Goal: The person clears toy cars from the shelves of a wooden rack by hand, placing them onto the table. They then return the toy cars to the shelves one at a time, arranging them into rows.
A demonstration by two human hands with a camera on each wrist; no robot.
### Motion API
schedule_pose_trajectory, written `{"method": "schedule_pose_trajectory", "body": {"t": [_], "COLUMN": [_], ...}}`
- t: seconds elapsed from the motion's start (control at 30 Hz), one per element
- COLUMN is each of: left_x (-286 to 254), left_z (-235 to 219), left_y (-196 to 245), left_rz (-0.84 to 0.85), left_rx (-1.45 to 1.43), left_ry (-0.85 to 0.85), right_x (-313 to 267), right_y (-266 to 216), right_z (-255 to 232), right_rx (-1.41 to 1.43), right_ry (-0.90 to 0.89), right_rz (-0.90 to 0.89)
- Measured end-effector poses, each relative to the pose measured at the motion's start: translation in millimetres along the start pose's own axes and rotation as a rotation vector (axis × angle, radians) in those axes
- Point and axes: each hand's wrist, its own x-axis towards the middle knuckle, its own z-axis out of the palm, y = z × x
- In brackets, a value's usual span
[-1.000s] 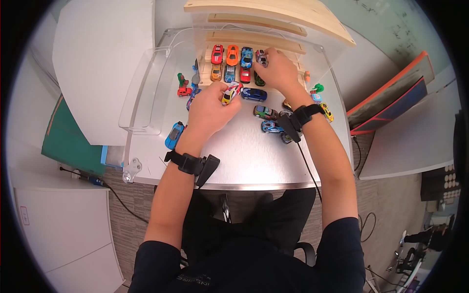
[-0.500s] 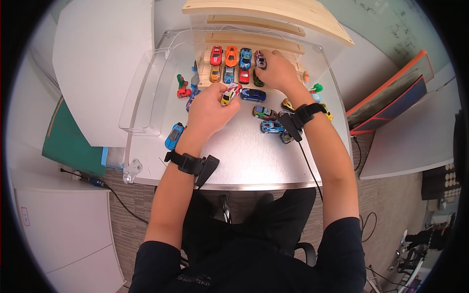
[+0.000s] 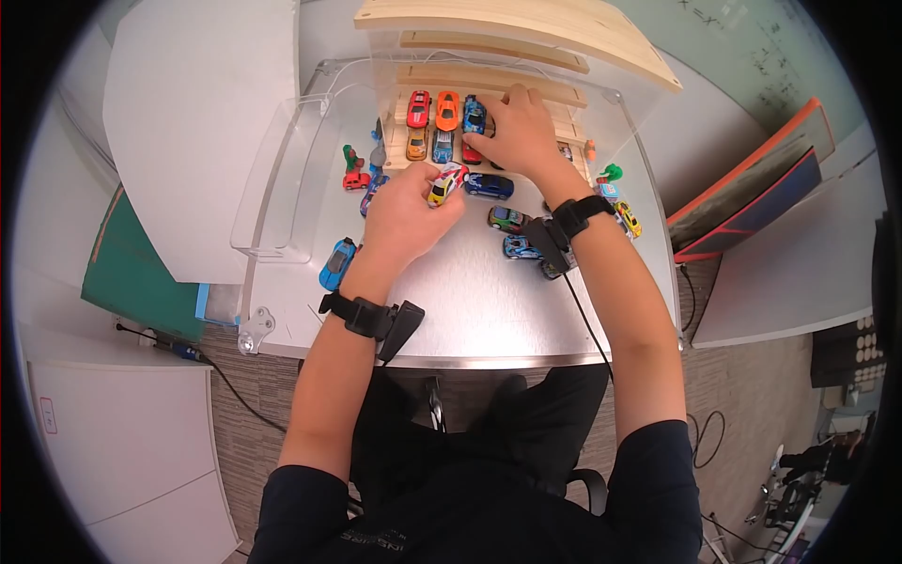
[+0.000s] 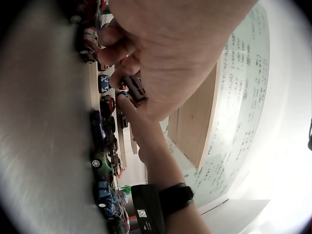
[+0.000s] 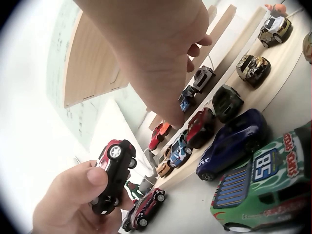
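My left hand [image 3: 411,209] grips a white, red and yellow toy car [image 3: 448,184] in front of the wooden stepped rack [image 5: 287,68]; its dark underside shows in the right wrist view. On the rack's upper step, my right hand [image 3: 526,132] spans a blue toy car [image 3: 474,112], fingers at its far end and thumb at the near end. To its left stand an orange car [image 3: 447,110] and a red car [image 3: 418,109]. The lower step carries a yellow car [image 3: 417,144], a light blue car [image 3: 443,146], a red car [image 5: 201,127] and a dark green car [image 5: 227,103].
On the metal table [image 3: 442,320] are a dark blue car [image 3: 490,185], a green car [image 3: 508,219], a light blue car [image 3: 522,246] and a blue car [image 3: 336,263]. A clear plastic bin [image 3: 272,197] stands left; wooden boards [image 3: 517,28] overhang the rack.
My right hand has shifted left from the grey and purple car at the upper row's right end to the blue car. The left hand still holds its car in nearly the same place.
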Motion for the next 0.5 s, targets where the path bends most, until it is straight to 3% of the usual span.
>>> {"method": "schedule_pose_trajectory", "body": {"t": [0.33,0.43,0.5], "left_x": [-1,-1,0], "left_z": [0,0,1], "left_y": [0,-1,-1], "left_rz": [0.004,0.008,0.008], "left_rx": [0.006,-0.002,-0.022], "left_ry": [0.022,0.027,0.032], "right_x": [2,-1,-7], "right_y": [-1,-2,-6], "right_z": [-4,-6,-14], "right_rx": [-0.001,0.032,0.272], "right_ry": [-0.065,0.078,0.163], "right_rz": [0.034,0.012,0.120]}}
